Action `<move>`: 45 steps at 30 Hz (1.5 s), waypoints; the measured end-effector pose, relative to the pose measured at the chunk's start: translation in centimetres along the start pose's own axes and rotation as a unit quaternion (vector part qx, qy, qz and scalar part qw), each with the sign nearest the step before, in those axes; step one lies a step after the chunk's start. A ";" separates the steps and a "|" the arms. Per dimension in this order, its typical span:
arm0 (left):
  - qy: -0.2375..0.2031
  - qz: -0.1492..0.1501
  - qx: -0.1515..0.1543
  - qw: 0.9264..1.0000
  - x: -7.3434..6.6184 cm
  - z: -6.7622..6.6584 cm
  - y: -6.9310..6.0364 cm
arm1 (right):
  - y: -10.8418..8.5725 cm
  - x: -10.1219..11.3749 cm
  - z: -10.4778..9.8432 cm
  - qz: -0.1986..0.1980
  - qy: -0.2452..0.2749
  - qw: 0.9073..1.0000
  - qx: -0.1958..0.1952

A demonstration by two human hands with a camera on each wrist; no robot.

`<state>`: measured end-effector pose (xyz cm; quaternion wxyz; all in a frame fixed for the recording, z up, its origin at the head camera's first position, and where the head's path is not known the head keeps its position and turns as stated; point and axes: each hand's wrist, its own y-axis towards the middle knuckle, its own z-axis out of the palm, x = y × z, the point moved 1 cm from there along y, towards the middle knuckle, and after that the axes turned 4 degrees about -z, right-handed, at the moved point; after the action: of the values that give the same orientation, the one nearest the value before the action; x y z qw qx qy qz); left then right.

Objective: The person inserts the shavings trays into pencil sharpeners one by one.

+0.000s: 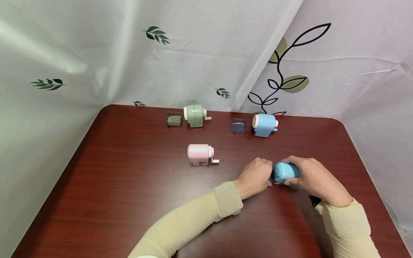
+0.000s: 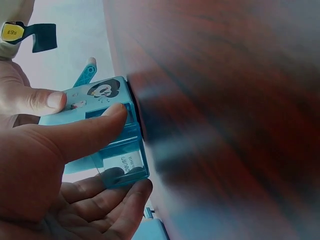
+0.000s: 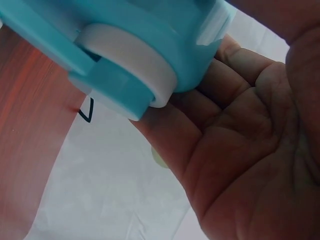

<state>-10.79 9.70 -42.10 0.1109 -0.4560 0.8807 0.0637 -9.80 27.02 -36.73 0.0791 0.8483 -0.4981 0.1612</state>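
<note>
A: What's nearest?

B: Two cream sleeves (image 1: 193,211), running up from the lower edge to a left hand (image 1: 256,175) and a right hand (image 1: 317,177).

A: How do the hands stand?

B: The right one grips a turquoise crank pencil sharpener (image 1: 284,172), thumb on the side that bears a cartoon print (image 2: 104,90), fingers round the opposite side. The left one pinches its clear blue shavings drawer (image 2: 125,162), thumb above, fingers below.

A: Is the drawer in or out?

B: Partly out, at the left end of the body. The turquoise crank (image 2: 86,74) sticks out at the other end, beside a white ring (image 3: 132,57).

A: And where is that sharpener?

B: Low over the right half of the reddish-brown table (image 1: 129,186); I can't tell whether its base touches the wood.

A: Beyond the hands?

B: A pink crank sharpener (image 1: 198,154) stands to the left, near the middle. Farther back, a light-blue sharpener (image 1: 264,124) stands with a dark-blue clear drawer (image 1: 233,126) near its left side.

A: Anything left of those?

B: A green sharpener (image 1: 195,116), just beside a drawer (image 1: 174,126) filled with greyish shavings (image 1: 174,120).

A: And at the very back?

B: A white sheet (image 1: 193,64) printed with leaves, hanging in folds.
</note>
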 end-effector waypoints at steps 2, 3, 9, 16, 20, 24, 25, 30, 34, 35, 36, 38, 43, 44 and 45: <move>0.008 0.005 -0.003 1.000 -0.1 0.1 0.1 | 0.0 0.0 0.0 -0.001 0.001 1.000 0.000; 0.010 0.006 -0.004 1.000 -0.1 0.1 0.1 | 0.0 0.0 0.0 -0.001 0.002 1.000 0.000; 0.019 0.000 -0.007 1.000 -0.2 0.1 0.1 | 0.2 0.1 -0.1 0.000 0.001 1.000 0.005; 0.011 -0.005 -0.009 1.000 -0.4 0.0 0.3 | 0.3 0.0 -0.2 -0.007 -0.002 1.000 0.005; 0.012 -0.003 -0.009 1.000 -0.5 -0.1 0.3 | 0.3 -0.1 -0.2 -0.012 -0.001 1.000 0.003; 0.006 -0.007 -0.008 1.000 -0.6 -0.1 0.4 | 0.2 -0.1 -0.2 -0.013 -0.002 1.000 -0.003; 0.003 -0.008 -0.007 1.000 -0.6 -0.1 0.4 | 0.2 -0.1 -0.2 -0.013 -0.002 1.000 -0.003; -0.014 -0.012 -0.009 1.000 -0.7 0.1 0.5 | 0.1 -0.2 -0.1 -0.016 -0.003 1.000 -0.009; -0.023 -0.012 -0.011 1.000 -0.7 0.0 0.6 | 0.1 -0.2 -0.1 -0.020 -0.004 1.000 -0.012; -0.025 -0.012 -0.011 1.000 -0.7 0.0 0.6 | 0.1 -0.2 -0.1 -0.019 -0.005 1.000 -0.012; -0.028 -0.012 -0.012 0.999 -0.7 0.0 0.7 | 0.1 -0.1 -0.1 -0.020 -0.005 1.000 -0.012; -0.034 -0.012 -0.012 0.999 -0.8 -0.1 0.8 | 0.1 -0.1 -0.1 -0.019 -0.004 1.000 -0.011; -0.038 -0.011 -0.006 0.999 -0.9 -0.2 1.1 | 0.1 0.0 -0.2 -0.014 -0.002 1.000 -0.009; -0.039 -0.011 -0.004 0.999 -0.9 -0.1 1.2 | 0.1 0.0 -0.2 -0.014 -0.002 1.000 -0.008; -0.040 -0.012 -0.003 0.999 -0.9 -0.1 1.2 | 0.1 0.0 -0.2 -0.013 -0.003 1.000 -0.008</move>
<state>-11.28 11.09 -41.73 0.1449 -0.4636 0.8701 0.0835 -9.95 27.01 -36.56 0.0863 0.8545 -0.4888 0.1534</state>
